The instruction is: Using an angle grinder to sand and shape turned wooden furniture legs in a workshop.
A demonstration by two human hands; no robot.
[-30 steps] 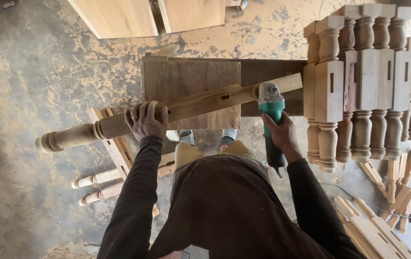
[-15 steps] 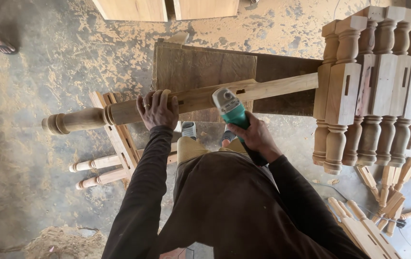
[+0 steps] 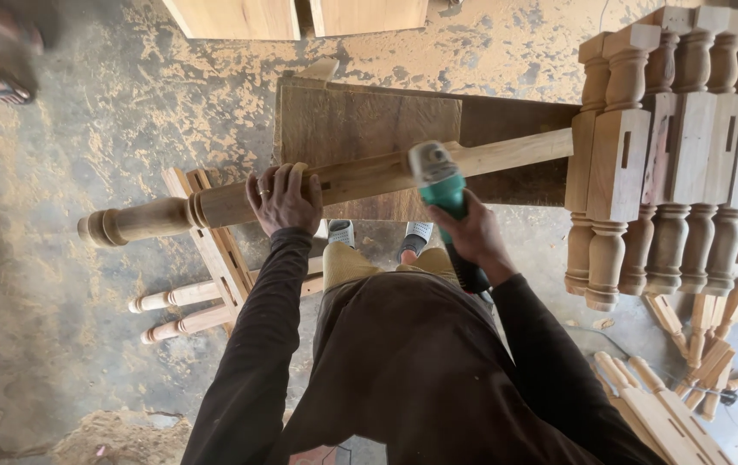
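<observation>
Wooden turned leg point(image 3: 334, 185), long and pale, lies across a dark wooden block point(image 3: 369, 120) with its rounded knobbed end sticking out to the left over the floor and its square end running right toward a stack of finished legs point(image 3: 688, 155). Left hand point(image 3: 283, 200) is wrapped over the top of the leg near the middle, fingers curled down the far side, pinning it in place. Right hand point(image 3: 472, 241) is closed around the body of a green grinder point(image 3: 442, 185), its head sitting on or just at the leg's upper face right of the left hand; actual contact can't be told for sure.

Handling guess: solid hardwood, stiff, fairly heavy for its length, won't flex. Round turned section would likely roll if let go, so grip from above pressing down onto the block seems the right spot. Square section is flatter and steadier to hold. Surface looks dry and dusty, maybe a bit slick with sawdust. Overhanging left end could tip the piece if weight comes off the middle. Not fragile, though thin beads at the knob end might chip.

Floor point(image 3: 84, 129) is covered in sawdust. Two smaller spindles point(image 3: 179, 310) lie below the leg, and loose offcuts point(image 3: 670, 396) sit at lower right.
</observation>
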